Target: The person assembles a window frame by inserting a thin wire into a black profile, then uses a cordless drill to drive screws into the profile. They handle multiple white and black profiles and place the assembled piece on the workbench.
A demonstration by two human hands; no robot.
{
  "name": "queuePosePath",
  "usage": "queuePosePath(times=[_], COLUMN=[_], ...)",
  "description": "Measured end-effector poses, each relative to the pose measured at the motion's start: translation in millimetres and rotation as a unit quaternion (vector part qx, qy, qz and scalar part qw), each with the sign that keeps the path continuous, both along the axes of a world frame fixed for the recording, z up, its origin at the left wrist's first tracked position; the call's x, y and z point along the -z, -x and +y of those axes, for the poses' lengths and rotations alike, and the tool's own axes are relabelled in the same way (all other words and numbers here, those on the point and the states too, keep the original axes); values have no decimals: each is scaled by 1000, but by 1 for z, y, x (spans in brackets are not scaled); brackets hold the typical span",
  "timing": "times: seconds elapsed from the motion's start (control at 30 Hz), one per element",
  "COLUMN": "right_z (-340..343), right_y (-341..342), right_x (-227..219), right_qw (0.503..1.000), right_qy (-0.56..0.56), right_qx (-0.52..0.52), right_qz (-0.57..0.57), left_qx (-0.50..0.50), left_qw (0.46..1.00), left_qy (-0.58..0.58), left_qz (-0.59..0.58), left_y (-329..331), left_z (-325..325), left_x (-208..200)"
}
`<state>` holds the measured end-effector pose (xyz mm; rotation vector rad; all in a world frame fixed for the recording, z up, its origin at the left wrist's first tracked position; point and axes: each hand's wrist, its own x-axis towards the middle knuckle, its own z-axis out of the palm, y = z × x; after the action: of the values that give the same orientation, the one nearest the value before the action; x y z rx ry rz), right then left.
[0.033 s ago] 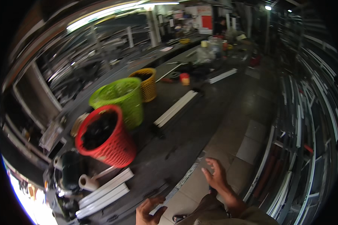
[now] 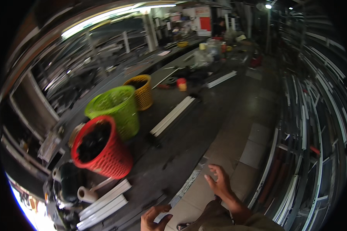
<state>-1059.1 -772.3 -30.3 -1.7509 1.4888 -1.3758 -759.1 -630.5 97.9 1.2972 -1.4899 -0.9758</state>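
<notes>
Over the near edge of the dark worktable (image 2: 181,154), my left hand (image 2: 155,218) is held with thumb and fingers apart, and nothing is in it. My right hand (image 2: 220,183) hovers past the table edge above the tiled floor, empty, its fingers loosely spread. Left of my left hand lie white profile strips (image 2: 106,206) beside a cardboard-coloured roll (image 2: 87,195). Behind them stands a red perforated basket (image 2: 112,158) filled with black parts. A longer pale profile with dark ends (image 2: 172,116) lies on the middle of the table.
A green basket (image 2: 127,115) and a yellow basket (image 2: 144,96) stand behind the red one. Farther back are a red-and-yellow container (image 2: 181,84) and another white strip (image 2: 222,79). Long metal profiles (image 2: 304,123) line the right side. A person (image 2: 219,27) is far back.
The view has turned slightly, so the table and baskets appear shifted left and a little lower. Both hands stay empty and nearly in the same pose.
</notes>
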Motion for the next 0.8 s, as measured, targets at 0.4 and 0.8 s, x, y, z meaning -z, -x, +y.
queuePosePath(times=[0.4, 0.8], right_z=[-128, -409], right_y=[313, 507], right_x=[-2, 21], right_qw=[986, 964], right_qy=[-106, -129], right_qx=[111, 138], right_qz=[-61, -189], left_qx=[249, 321], left_qw=[967, 938], left_qy=[-43, -109], left_qz=[45, 77], left_y=[331, 541], left_z=[-303, -611], left_x=[31, 76])
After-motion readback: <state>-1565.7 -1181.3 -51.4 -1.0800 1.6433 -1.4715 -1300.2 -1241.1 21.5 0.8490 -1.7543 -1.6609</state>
